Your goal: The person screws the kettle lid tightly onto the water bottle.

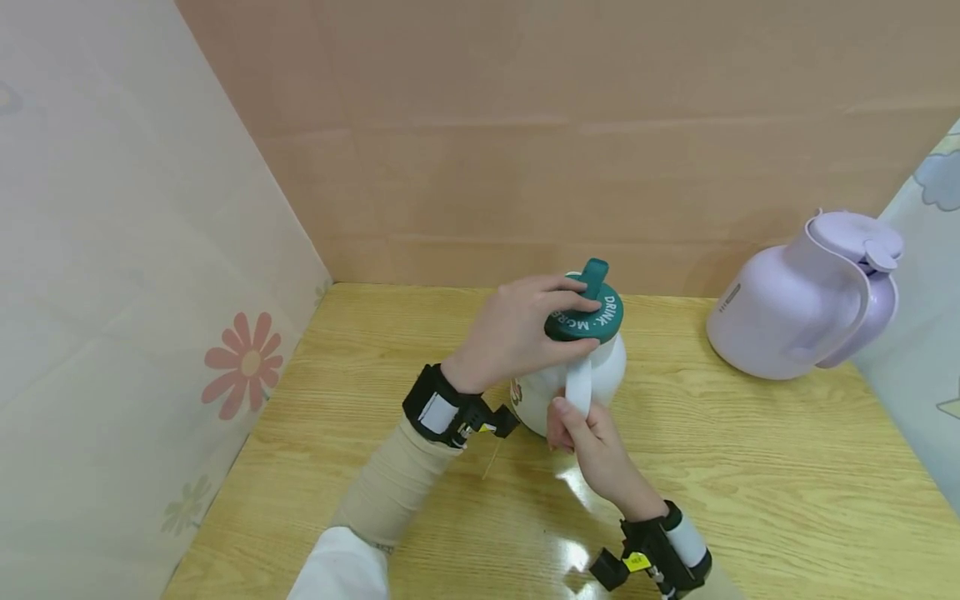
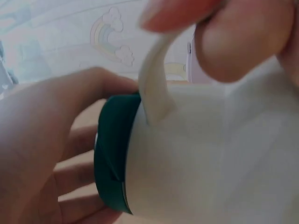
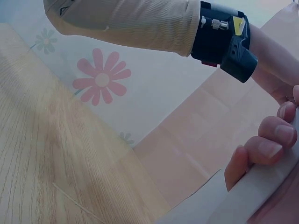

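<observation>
Head view: a white jug (image 1: 600, 375) stands on the wooden table (image 1: 750, 467), about midway across it and nearer the back wall than the front edge. Its dark green lid (image 1: 587, 315) carries white lettering and a small green spout tab at the far side. The left hand (image 1: 517, 333) lies over the lid from the jug's left, fingers curled round the rim and thumb on the near side, so it grips the lid. The right hand (image 1: 592, 442) comes up from in front of the jug and closes its fingers and thumb round the white handle (image 1: 579, 387), which faces the person. Each wrist wears a black strap with a camera unit. A lilac jug (image 1: 802, 300) (lid closed, handle turned to the right) stands well to the right of the white jug, near the back wall. A flower-patterned panel rises to the left of the white jug.

Left wrist view: very close and blurred. The white jug's body (image 2: 210, 158) fills the right side, the green lid (image 2: 114, 154) to its left with the left hand's fingers (image 2: 70, 177) wrapped round its edge. Fingers of the right hand (image 2: 233, 42) pinch the top of the handle (image 2: 154, 88).

Right wrist view: the right hand's fingers (image 3: 266, 149) curl over a pale edge of the white jug (image 3: 233, 196). Above it runs the left forearm in a beige sleeve (image 3: 126, 23) with its black wrist unit. The table's wood grain lies to the jug's left.
</observation>
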